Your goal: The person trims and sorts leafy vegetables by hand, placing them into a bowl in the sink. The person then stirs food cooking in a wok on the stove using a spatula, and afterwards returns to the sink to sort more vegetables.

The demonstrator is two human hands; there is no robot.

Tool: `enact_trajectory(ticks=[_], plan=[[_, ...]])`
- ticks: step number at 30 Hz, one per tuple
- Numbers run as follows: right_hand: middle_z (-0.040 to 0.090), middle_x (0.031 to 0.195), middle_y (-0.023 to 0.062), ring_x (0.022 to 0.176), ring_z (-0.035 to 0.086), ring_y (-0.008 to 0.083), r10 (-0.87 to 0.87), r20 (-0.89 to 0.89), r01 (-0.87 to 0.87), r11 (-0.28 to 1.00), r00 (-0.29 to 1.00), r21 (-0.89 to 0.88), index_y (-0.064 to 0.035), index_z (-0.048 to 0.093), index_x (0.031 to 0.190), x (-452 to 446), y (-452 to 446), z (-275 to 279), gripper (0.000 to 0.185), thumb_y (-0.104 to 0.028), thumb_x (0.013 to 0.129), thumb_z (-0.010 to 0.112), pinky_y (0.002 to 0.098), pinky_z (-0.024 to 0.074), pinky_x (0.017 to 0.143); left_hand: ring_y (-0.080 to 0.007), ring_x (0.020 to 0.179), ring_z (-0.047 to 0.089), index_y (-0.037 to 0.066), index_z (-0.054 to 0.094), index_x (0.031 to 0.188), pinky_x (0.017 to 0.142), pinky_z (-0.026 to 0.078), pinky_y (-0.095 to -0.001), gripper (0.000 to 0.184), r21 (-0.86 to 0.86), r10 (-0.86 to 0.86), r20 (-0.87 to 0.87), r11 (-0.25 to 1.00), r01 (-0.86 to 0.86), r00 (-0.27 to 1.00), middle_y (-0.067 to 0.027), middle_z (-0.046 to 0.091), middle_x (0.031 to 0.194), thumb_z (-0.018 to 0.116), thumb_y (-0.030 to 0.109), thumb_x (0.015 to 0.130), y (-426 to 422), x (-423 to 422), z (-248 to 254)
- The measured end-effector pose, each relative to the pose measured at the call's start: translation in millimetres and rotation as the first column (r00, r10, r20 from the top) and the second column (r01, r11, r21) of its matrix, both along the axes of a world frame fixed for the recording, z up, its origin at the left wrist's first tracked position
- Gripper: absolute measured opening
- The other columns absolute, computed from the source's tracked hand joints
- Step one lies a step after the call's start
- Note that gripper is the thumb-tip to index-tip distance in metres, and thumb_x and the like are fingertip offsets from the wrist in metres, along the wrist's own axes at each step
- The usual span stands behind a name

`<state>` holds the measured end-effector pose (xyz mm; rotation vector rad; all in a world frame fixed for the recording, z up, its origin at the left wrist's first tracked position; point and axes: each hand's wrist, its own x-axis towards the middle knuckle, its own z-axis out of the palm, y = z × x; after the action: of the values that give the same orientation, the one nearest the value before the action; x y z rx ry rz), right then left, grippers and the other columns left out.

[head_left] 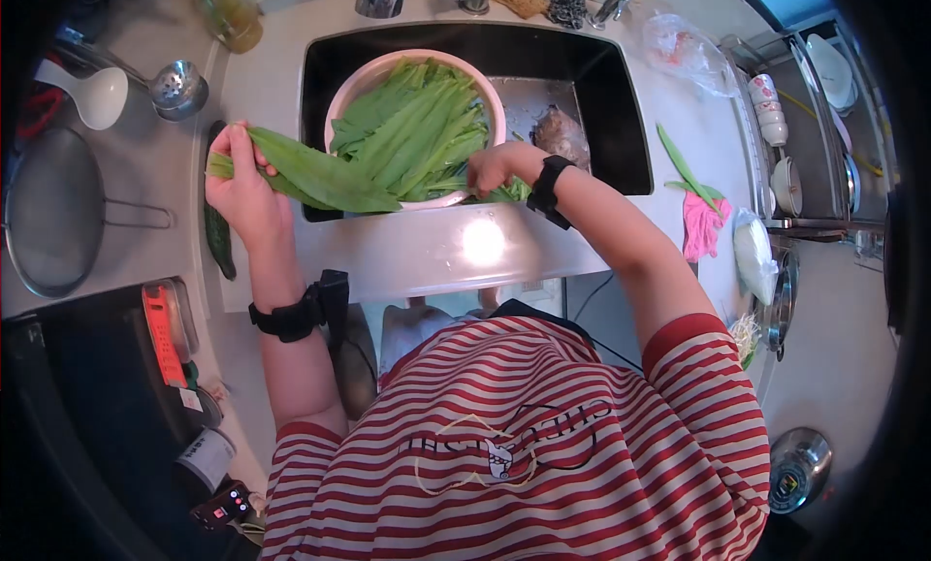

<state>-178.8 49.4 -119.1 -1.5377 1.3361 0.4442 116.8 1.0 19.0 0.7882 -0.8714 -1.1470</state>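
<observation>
My left hand (242,178) is closed on the stem ends of a few long green lettuce-like leaves (325,176). Their blades reach right, across the near rim of a pink basin (497,115). The basin stands in the black sink (616,105) and is heaped with more leafy greens (417,125). At the basin's right front edge, my right hand (502,165) has its fingers curled down among the greens. Its fingertips are partly hidden, so what they pinch cannot be made out. Each wrist wears a black band.
A brownish lump (561,137) lies in the sink's right side. On the right counter are loose leaves (684,168), a pink cloth (703,224) and a plastic bag (687,52). A cucumber (219,241) lies left of the sink, near a strainer (56,212) and a ladle (92,94).
</observation>
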Motion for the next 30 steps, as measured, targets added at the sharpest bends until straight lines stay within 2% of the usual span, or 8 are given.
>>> enact_trajectory(ticks=[6,11,15,18,21,25,27,30], plan=[[0.061,0.064,0.0095,0.060,0.057,0.0204,-0.017,-0.105,0.004,0.993,0.994,-0.117,0.0004,0.066,0.085,-48.6,14.8,44.2,0.028,-0.021,0.068,0.064,0.0318,0.0456,0.054,-0.0047,0.054,0.043,0.001,0.056,0.090,0.045,0.035,-0.0176,0.010,-0.028,-0.017,-0.018,0.999,0.017,1.000,-0.0039,0.055,0.071,0.054,0.010,0.086,-1.7,-1.3,7.7],[0.062,0.098,0.0170,0.091,0.059,0.0275,-0.135,-0.098,0.108,0.964,0.986,-0.241,-0.0043,0.059,0.107,-117.6,72.2,60.8,0.042,-0.020,0.068,0.063,0.0335,0.0443,0.081,-0.0047,0.054,0.042,0.002,0.055,0.086,0.045,0.033,-0.0178,0.006,0.050,-0.086,-0.023,0.995,0.087,0.996,0.0003,0.049,0.064,0.055,0.007,0.085,-1.5,-29.4,2.2],[0.062,0.094,0.0167,0.087,0.060,0.0288,-0.559,-0.030,0.415,0.649,0.829,-0.637,-0.0040,0.063,0.099,-173.1,134.9,112.5,0.033,-0.020,0.070,0.062,0.0341,0.0458,0.079,-0.0055,0.058,0.044,0.001,0.056,0.091,0.048,0.035,-0.0181,0.011,0.030,-0.117,-0.019,0.993,0.117,0.993,-0.0027,0.054,0.075,0.053,0.011,0.087,5.9,-49.7,8.7],[0.061,0.091,0.0187,0.087,0.059,0.0336,-0.804,-0.351,0.400,0.557,0.480,-0.728,-0.0034,0.062,0.095,-265.2,194.9,90.9,0.028,-0.013,0.069,0.058,0.0376,0.0465,0.076,-0.0059,0.061,0.045,0.002,0.054,0.090,0.049,0.036,-0.0185,0.012,-0.001,-0.138,0.012,0.990,0.138,0.990,-0.0036,0.055,0.080,0.050,0.013,0.089,12.7,-61.1,18.8],[0.060,0.089,0.0185,0.087,0.056,0.0363,-0.876,-0.327,0.139,0.395,0.354,-0.908,-0.0053,0.059,0.093,-346.0,283.1,48.5,0.033,-0.024,0.066,0.066,0.0434,0.0465,0.074,-0.0072,0.065,0.047,0.003,0.052,0.091,0.053,0.037,-0.0191,0.013,-0.025,-0.142,0.066,0.989,0.144,0.988,-0.0051,0.056,0.088,0.045,0.014,0.091,16.8,-66.0,21.4],[0.061,0.085,0.0207,0.084,0.058,0.0356,-0.898,-0.134,0.340,0.292,0.419,-0.894,-0.0037,0.062,0.087,-358.8,322.0,41.7,0.024,-0.019,0.069,0.061,0.0429,0.0464,0.073,-0.0072,0.064,0.047,0.003,0.051,0.090,0.057,0.038,-0.0194,0.016,-0.023,-0.124,0.096,0.992,0.127,0.988,-0.0061,0.056,0.087,0.041,0.015,0.093,28.0,-69.2,26.9],[0.062,0.082,0.0195,0.083,0.061,0.0309,-0.981,-0.140,0.424,0.184,0.133,-0.887,-0.0037,0.064,0.087,-359.3,334.3,33.2,0.024,-0.017,0.068,0.060,0.0392,0.0472,0.072,-0.0080,0.068,0.048,0.003,0.051,0.089,0.063,0.040,-0.0210,0.017,-0.014,-0.143,0.101,0.989,0.145,0.985,-0.0063,0.056,0.089,0.040,0.016,0.093,31.1,-67.1,28.5],[0.062,0.070,0.0164,0.070,0.062,0.0273,-0.985,-0.104,0.451,0.155,0.136,-0.879,-0.0037,0.065,0.073,-354.1,331.8,42.7,0.014,-0.015,0.065,0.062,0.0367,0.0479,0.064,-0.0098,0.073,0.050,0.003,0.050,0.087,0.067,0.041,-0.0234,0.017,-0.032,-0.088,0.174,0.995,0.095,0.981,-0.0064,0.056,0.087,0.039,0.015,0.093,33.0,-73.8,30.7]])
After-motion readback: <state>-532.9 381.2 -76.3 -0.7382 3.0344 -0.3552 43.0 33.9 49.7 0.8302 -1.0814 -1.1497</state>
